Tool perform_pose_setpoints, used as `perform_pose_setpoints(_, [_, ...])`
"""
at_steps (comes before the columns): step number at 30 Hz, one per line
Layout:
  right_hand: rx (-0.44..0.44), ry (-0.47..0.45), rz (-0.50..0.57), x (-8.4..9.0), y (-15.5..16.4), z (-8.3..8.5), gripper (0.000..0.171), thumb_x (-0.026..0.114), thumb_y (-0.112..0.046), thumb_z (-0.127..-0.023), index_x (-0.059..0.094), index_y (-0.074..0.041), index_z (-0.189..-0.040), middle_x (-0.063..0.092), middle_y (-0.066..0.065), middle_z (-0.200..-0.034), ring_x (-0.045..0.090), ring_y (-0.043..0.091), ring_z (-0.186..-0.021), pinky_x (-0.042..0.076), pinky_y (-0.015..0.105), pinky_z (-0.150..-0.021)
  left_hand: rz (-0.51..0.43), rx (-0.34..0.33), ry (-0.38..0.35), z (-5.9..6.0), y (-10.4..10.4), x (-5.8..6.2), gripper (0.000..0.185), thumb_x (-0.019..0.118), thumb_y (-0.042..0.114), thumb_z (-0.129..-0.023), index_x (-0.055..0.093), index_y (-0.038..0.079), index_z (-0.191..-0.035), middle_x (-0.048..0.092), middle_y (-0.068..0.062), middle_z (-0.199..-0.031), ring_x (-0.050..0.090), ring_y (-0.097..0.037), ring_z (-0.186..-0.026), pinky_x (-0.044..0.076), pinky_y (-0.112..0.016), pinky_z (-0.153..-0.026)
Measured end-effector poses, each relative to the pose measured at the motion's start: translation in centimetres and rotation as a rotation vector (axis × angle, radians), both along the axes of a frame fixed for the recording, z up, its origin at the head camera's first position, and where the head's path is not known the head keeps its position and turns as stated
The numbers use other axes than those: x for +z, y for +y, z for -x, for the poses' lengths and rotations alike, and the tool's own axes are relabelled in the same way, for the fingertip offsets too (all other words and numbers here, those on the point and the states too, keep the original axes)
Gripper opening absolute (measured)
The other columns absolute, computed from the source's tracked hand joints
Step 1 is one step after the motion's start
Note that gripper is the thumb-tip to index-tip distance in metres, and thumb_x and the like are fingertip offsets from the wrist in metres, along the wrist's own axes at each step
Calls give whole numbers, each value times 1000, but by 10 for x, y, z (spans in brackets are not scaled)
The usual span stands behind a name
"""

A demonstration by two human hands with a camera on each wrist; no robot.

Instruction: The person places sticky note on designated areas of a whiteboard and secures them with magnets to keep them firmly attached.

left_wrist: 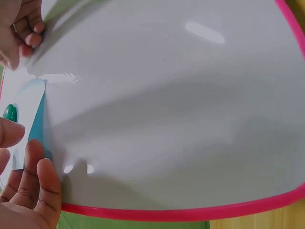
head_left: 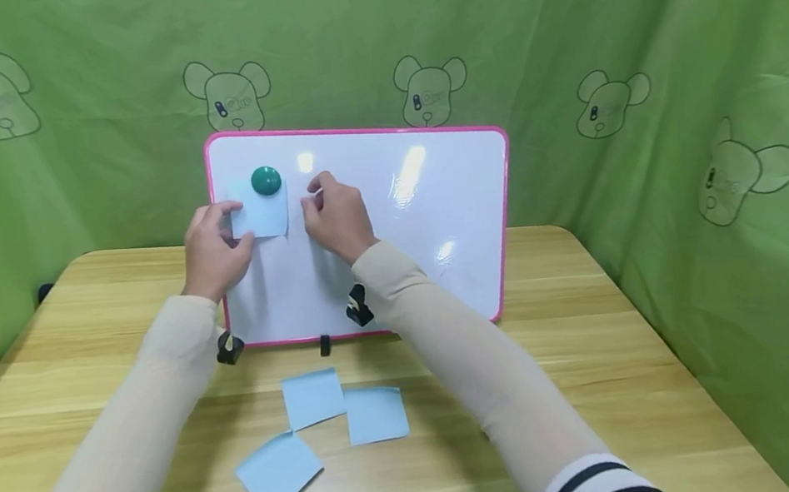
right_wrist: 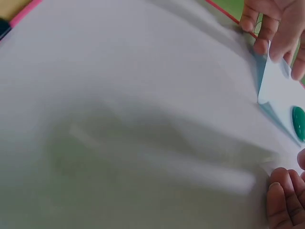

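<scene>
A light blue sticky note (head_left: 266,215) is on the upper left of a pink-framed whiteboard (head_left: 410,252), with a round green magnet (head_left: 266,181) on its upper part. My left hand (head_left: 213,250) pinches the note by its lower left side. In the right wrist view the note's (right_wrist: 279,90) near edge stands away from the board, with the left thumb in front and fingers behind. My right hand (head_left: 339,218) hovers just right of the note, its fingers loosely bent. I see nothing held in it, and it is apart from the magnet.
Three more blue sticky notes (head_left: 313,398) lie on the wooden table (head_left: 596,386) in front of the board. A small black foot (head_left: 325,345) shows at the board's bottom edge. Green curtains (head_left: 333,27) with bear drawings hang behind and at both sides.
</scene>
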State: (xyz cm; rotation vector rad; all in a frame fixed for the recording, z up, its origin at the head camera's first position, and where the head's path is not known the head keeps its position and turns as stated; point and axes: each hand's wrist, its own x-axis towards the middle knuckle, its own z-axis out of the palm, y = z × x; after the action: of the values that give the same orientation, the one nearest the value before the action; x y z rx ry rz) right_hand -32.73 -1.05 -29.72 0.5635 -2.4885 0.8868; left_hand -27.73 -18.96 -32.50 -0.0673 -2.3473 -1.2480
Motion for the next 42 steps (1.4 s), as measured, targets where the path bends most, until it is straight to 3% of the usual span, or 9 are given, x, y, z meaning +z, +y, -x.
perform_pose_setpoints(7, [-2, -23, 27, -7, 14, -4, 20, 58, -22, -96, 59, -5, -107, 66, 4, -86, 60, 14, -75, 52, 24, -68, 4, -11, -7, -5, -3, -9, 44, 62, 4, -87, 53, 0, -130, 47, -19, -123, 56, -27, -88, 53, -37, -73])
perform_pose_setpoints(20, [22, -48, 94, -27, 45, -10, 17, 60, -18, -94, 60, -4, -104, 67, 5, -84, 60, 15, -73, 50, 27, -64, 2, -30, 7, -15, -4, -22, 47, 61, 6, -87, 51, 1, -133, 48, -19, -122, 58, -28, -87, 53, -36, -71])
perform_pose_setpoints(32, [-5, -51, 173, -45, 83, -26, 16, 65, -15, -90, 61, -4, -101, 67, 6, -80, 61, 18, -71, 52, 31, -65, -12, -57, 1, -40, -2, -23, 52, 61, 6, -89, 46, 4, -139, 50, -17, -127, 59, -27, -88, 53, -38, -75])
perform_pose_setpoints(42, [-22, -124, 126, -66, 117, -50, 18, 64, -16, -91, 61, -3, -103, 66, 7, -81, 61, 19, -72, 53, 31, -66, 8, -80, 2, -65, -2, -34, 52, 63, 4, -88, 46, 1, -137, 51, -18, -124, 60, -25, -86, 52, -30, -74])
